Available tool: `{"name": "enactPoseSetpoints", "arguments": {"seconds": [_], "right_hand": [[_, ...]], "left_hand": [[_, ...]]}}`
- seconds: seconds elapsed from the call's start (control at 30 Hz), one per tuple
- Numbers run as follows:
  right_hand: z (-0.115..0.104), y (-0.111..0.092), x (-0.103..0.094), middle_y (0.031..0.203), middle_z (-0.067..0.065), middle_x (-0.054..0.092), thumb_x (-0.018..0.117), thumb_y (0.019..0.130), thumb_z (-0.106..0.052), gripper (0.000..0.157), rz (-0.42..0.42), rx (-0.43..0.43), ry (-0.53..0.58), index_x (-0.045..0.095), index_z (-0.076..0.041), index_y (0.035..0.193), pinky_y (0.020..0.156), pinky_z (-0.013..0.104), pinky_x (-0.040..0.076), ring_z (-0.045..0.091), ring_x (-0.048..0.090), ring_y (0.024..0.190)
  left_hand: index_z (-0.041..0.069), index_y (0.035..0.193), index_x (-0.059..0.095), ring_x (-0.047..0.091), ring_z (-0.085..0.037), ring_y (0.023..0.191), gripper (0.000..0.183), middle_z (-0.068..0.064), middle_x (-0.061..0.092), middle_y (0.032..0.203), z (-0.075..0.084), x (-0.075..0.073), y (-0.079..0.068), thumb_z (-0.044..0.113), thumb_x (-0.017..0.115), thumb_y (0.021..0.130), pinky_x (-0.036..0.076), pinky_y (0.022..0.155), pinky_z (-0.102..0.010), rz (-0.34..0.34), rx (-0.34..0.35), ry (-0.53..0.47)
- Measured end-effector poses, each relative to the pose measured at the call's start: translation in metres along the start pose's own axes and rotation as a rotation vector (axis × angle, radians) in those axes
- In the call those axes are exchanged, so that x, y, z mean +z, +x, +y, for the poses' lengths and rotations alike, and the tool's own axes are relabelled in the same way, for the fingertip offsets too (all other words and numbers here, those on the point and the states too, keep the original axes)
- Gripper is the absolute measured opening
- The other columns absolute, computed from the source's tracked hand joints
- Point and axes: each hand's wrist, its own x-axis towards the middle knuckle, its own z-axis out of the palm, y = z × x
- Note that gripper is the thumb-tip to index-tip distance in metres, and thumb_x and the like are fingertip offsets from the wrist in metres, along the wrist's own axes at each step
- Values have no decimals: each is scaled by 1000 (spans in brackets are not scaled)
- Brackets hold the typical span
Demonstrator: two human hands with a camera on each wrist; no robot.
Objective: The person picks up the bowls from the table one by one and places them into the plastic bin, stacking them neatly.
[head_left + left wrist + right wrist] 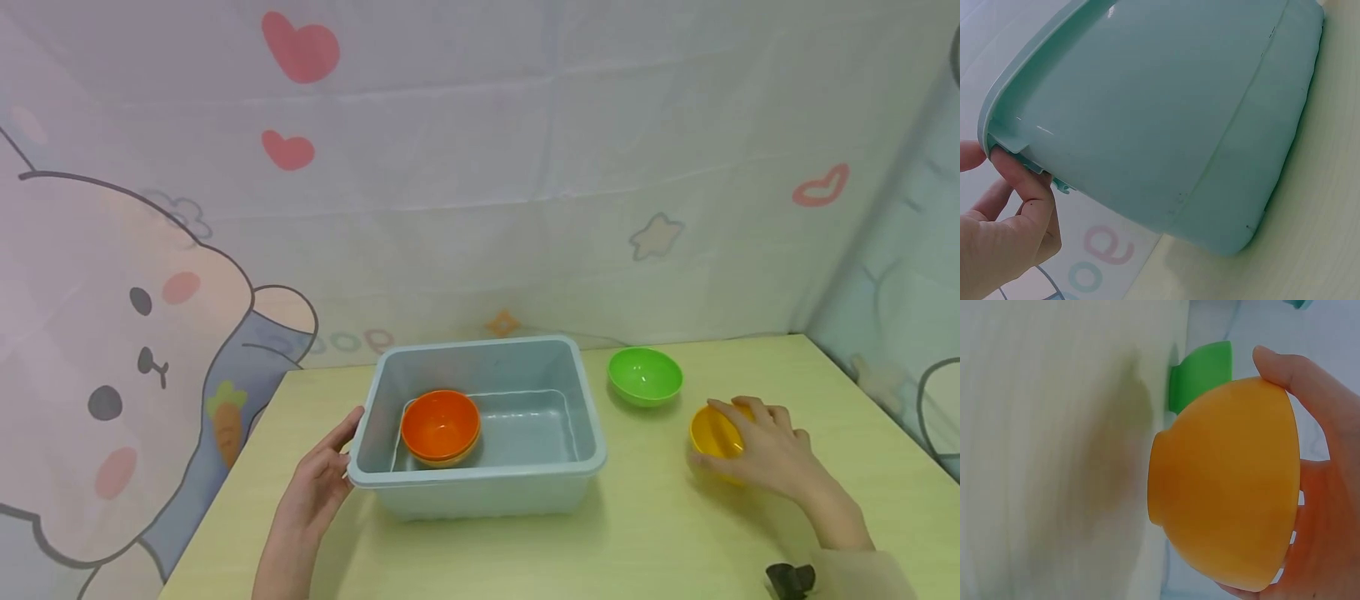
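Note:
My right hand [772,450] spans the rim of a yellow bowl [708,433], thumb on one side and fingers on the other. In the right wrist view this bowl [1229,481] is upright and appears to hang slightly above the table, its soft shadow apart from the base. With my left hand [315,487] I hold the left rim of a light blue-grey plastic tub [487,479]; the left wrist view shows fingers [1029,187] curled under the lip. An orange bowl [441,425] sits inside the tub's left half, stacked on another bowl, mostly hidden.
A green bowl [645,377] stands upright on the pale wooden table [645,542], between the tub and the back right. A printed cloth [480,167] hangs behind the table's back edge. A small black object [790,579] shows by my right sleeve.

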Motion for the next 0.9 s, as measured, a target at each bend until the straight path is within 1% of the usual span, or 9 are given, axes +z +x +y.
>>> {"name": "enactPoseSetpoints", "arguments": {"seconds": [0.23, 0.37, 0.67, 0.9], "right_hand": [[-7, 3, -8, 136, 28, 38, 69, 74, -62, 86, 12, -32, -20, 44, -11, 139, 73, 68, 35, 54, 33, 117], [-13, 4, -13, 136, 28, 39, 69, 73, -62, 86, 10, -45, -23, 46, -10, 138, 73, 67, 36, 53, 34, 116], [-25, 7, -20, 138, 24, 38, 69, 73, -64, 89, 6, -67, -30, 45, -11, 139, 75, 66, 35, 51, 32, 119], [-34, 12, -26, 137, 25, 40, 70, 73, -61, 86, 18, -101, -58, 46, -11, 139, 74, 66, 37, 51, 35, 117]], "left_hand": [[28, 130, 58, 50, -6, 110, 59, 16, 53, 132, 0, 0, 1, -4, 29, 89, 43, 88, -24, -9, -3, -1], [28, 129, 59, 51, -6, 110, 59, 15, 54, 132, -1, 0, 2, -4, 30, 89, 43, 89, -25, -2, -2, -9], [27, 127, 61, 51, -6, 110, 58, 14, 55, 131, 1, 1, 1, -5, 30, 89, 44, 88, -24, 2, 2, -17], [27, 127, 61, 52, -6, 109, 58, 14, 56, 130, 1, 2, 0, -5, 30, 89, 44, 87, -24, 5, 1, -25]]}}
